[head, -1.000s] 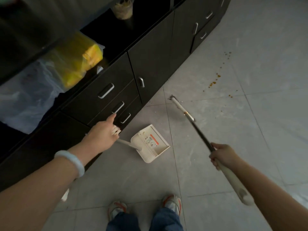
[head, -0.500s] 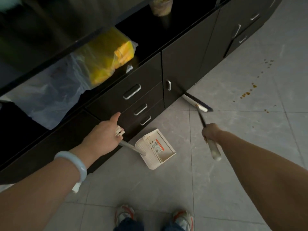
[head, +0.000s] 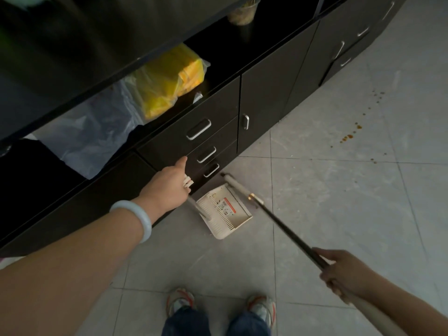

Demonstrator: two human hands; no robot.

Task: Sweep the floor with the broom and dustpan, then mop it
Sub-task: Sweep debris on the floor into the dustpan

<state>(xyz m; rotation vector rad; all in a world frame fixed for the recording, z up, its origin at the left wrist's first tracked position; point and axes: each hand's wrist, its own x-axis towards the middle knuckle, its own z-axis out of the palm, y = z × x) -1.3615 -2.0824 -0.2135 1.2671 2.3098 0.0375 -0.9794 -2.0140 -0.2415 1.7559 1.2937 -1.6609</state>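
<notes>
While the left hand [head: 167, 190] grips the dustpan [head: 224, 212] handle and the right hand [head: 339, 270] clasps the broom [head: 278, 219], orange crumbs [head: 349, 137] far beyond either grip could get missed.

Overall exposure is dim and flat, with a cool grey cast. The brightest area is the floor [head: 363, 214] at centre right and upper right, which suggests light arriving from that side; the upper left of the frame falls almost to black. The dark cabinet [head: 266, 98] front carries only thin highlights on its metal handles and a dull sheen along the shelf edge. Shadows on the tiles are soft and faint. Wide-angle distortion bows the cabinet line and stretches the forearms at the lower corners. The broom [head: 278, 221] handle shows slight motion blur. Fine detail is smeared and grainy in the dark areas.
</notes>
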